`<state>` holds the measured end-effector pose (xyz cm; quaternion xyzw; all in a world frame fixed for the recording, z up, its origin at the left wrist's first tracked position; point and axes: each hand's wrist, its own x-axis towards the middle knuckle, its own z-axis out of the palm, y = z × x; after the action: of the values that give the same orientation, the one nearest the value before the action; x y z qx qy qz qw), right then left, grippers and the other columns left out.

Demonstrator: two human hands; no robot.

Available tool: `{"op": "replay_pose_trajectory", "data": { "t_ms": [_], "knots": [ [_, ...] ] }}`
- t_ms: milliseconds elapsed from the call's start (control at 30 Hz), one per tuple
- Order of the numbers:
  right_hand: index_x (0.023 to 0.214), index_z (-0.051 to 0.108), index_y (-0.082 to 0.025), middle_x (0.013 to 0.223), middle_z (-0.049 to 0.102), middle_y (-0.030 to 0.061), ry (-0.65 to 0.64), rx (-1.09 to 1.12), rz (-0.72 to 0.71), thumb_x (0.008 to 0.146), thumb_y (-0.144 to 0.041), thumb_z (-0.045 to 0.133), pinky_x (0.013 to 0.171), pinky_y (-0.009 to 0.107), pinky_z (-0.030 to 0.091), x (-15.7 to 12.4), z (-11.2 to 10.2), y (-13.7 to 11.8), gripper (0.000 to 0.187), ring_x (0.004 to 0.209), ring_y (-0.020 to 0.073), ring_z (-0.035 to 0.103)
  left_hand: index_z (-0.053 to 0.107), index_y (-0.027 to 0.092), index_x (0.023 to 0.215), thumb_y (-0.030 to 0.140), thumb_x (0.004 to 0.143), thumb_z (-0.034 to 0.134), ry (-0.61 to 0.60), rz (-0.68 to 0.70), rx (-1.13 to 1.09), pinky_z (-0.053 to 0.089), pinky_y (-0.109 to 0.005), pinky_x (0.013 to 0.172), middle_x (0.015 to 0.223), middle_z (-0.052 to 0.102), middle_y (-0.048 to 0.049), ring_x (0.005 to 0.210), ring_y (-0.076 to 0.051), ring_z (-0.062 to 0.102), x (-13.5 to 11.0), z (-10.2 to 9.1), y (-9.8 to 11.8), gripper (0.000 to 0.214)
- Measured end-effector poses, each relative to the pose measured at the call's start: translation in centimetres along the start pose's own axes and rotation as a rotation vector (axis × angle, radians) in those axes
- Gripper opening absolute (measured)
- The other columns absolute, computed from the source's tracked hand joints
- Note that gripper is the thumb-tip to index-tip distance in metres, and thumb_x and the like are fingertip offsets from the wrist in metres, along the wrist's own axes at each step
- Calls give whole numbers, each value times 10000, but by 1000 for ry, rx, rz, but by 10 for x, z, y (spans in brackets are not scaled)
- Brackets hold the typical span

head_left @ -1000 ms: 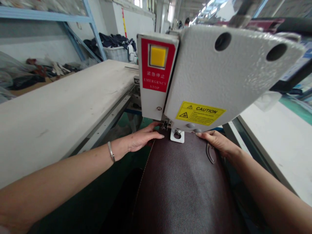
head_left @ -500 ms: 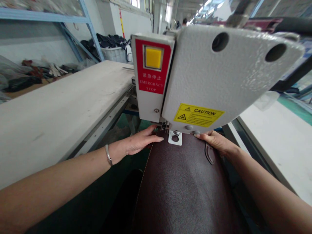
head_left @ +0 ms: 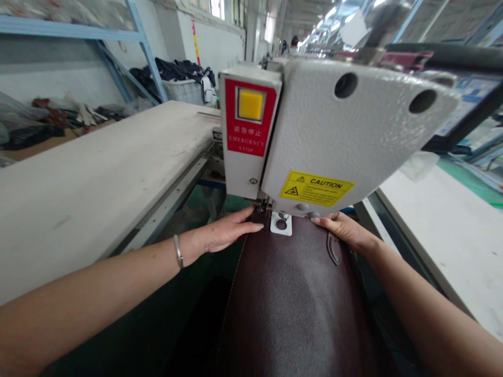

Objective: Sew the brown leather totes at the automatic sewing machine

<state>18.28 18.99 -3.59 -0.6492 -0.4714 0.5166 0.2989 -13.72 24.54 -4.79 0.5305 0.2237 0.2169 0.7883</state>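
A dark brown leather panel (head_left: pixel 286 293) with a stitched left edge runs from the bottom of the view up under the head of a grey sewing machine (head_left: pixel 334 125). My left hand (head_left: pixel 228 230) grips its far left edge, thumb on top and the other fingers partly hidden. At the far right edge, my right hand (head_left: pixel 346 230) holds the leather with the thumb on top; its fingers are largely out of sight. Close to that hand lies a small leather loop (head_left: pixel 334 248). Between my hands, a metal presser plate (head_left: pixel 281 224) with a round hole rests on the leather.
Pale tabletops stand on the left (head_left: pixel 118 173) and right (head_left: pixel 451 230). The machine carries a yellow emergency stop button (head_left: pixel 250 104). Behind the left table are a blue rack (head_left: pixel 70 32) and a bin (head_left: pixel 184 90) heaped with dark material. A person (head_left: pixel 294 44) is far back.
The camera view has shifted slightly, so the machine head appears a little lower and narrower. Both hands keep nearly the same hold on the leather panel, which has barely moved.
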Motion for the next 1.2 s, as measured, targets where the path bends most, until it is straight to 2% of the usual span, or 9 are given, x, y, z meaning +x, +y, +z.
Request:
{"op": "replay_pose_trajectory", "data": {
  "t_ms": [300,467,567,667,800,933,1200],
  "knots": [
    [489,444,-197,489,402,-37,-28,-82,-58,643,-745,758,479,264,211,1,-2,-4,650,484,81,307,576,225,1377,321,878,750,-17,16,32,277,-484,1214,1461,565,-101,1426,-291,432,0,1,0,537],
    [480,444,-195,476,399,-40,-27,-66,-59,637,-731,772,477,263,216,1,-1,-5,648,479,77,303,579,221,1360,319,886,742,-12,13,38,291,-473,1208,1455,570,-96,1415,-283,448,0,2,0,510],
    [507,495,-192,492,448,-29,-29,-43,-33,633,-722,786,474,264,252,0,-2,-4,618,477,87,347,569,206,1364,303,883,740,-10,1,45,293,-468,1209,1460,564,-98,1412,-277,452,1,0,0,519],
    [569,565,-194,524,531,-3,-41,-22,-12,626,-712,802,497,275,346,-2,-2,-6,572,515,128,455,565,194,1368,306,882,734,2,-11,65,291,-465,1212,1470,553,-104,1427,-279,432,1,-1,0,527],
    [626,615,-202,540,575,5,-59,-13,-48,610,-638,859,553,293,432,-7,-1,-14,500,587,174,548,559,192,1371,318,882,726,36,-19,87,307,-456,1207,1497,527,-110,1428,-283,432,1,0,0,531],
    [636,643,-199,548,612,17,-74,5,-11,590,-606,886,570,305,475,-9,0,-18,476,619,202,602,538,202,1396,354,886,723,55,-20,132,317,-450,1207,1538,482,-103,1418,-288,443,1,5,1,563],
    [603,662,-203,621,674,74,-19,29,12,528,-623,894,584,297,517,-4,2,-13,485,661,209,672,487,196,1452,348,902,685,85,9,213,231,-458,1254,1557,458,-94,1457,-272,393,0,10,1,603]
  ]
}}
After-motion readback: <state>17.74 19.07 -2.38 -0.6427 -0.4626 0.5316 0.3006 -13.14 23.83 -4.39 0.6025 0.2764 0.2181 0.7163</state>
